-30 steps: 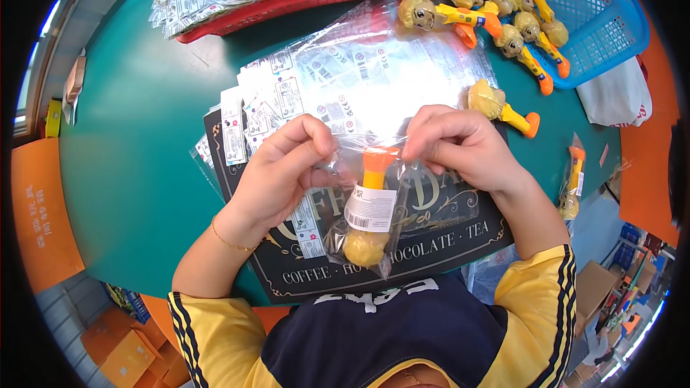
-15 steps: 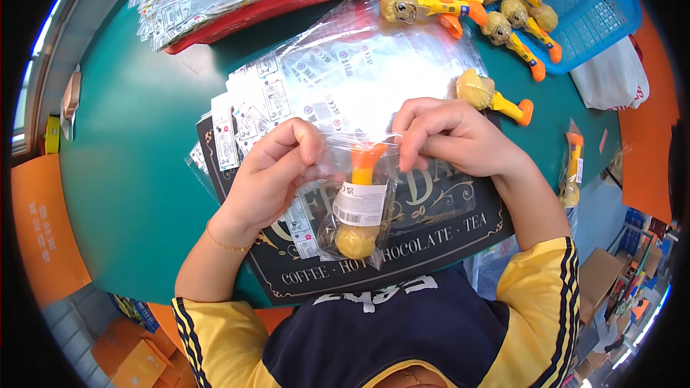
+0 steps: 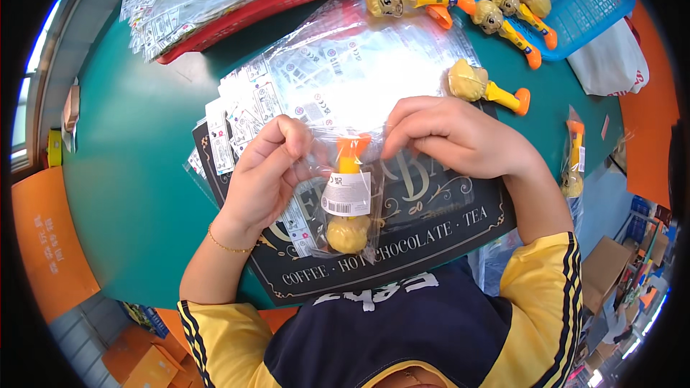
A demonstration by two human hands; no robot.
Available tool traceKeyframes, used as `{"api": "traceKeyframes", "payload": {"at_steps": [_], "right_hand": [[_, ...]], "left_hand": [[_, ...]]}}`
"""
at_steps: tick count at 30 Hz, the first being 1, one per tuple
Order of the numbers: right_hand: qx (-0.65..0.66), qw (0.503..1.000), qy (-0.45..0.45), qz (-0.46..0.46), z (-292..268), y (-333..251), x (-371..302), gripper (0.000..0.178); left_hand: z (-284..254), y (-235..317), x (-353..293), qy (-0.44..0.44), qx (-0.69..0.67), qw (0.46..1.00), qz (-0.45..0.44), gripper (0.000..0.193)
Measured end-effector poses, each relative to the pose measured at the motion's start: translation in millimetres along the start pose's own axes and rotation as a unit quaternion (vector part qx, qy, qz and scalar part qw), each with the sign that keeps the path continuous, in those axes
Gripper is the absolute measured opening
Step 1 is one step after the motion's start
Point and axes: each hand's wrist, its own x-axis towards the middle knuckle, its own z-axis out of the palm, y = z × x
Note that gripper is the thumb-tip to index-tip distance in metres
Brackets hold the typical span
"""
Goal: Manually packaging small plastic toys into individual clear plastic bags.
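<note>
A clear plastic bag hangs between my hands over a black printed placemat. Inside lies a yellow-and-orange toy with a rounded, golden-haired doll head, head end toward me and orange end at the bag's top. A white printed label wraps its middle. My left hand is closed, pinching the bag's upper left corner. At the upper right corner, the curled fingers of my right hand are closed on the bag's edge. One loose toy of the same kind lies just beyond my right hand.
Flat printed plastic bags are spread on the placemat. A red basket holds more bags at the far left. Several toys lie by and in a blue basket at far right. One bagged toy rests near the right edge.
Both hands and the bagged toy have shifted slightly left in the picture. The right hand's fingers have drawn closer to the bag's top. The whole view has shifted a little.
</note>
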Motion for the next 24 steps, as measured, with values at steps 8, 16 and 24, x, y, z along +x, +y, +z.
{"api": "traceKeyframes", "payload": {"at_steps": [8, 16, 24], "right_hand": [[0.215, 0.946, 0.1, 0.223, 5, -9, 0, 0.013], [0.374, 0.902, 0.039, 0.214, 34, 2, 5, 0.022], [0.419, 0.88, 0.115, 0.191, 28, 0, 5, 0.017]], "left_hand": [[2, -1, -1, -0.029, -0.012, 0.998, 0.063, 0.013], [22, 5, -5, 0.094, 0.051, 0.992, 0.063, 0.008], [12, -4, -10, 0.015, 0.073, 0.997, -0.01, 0.018]]}}
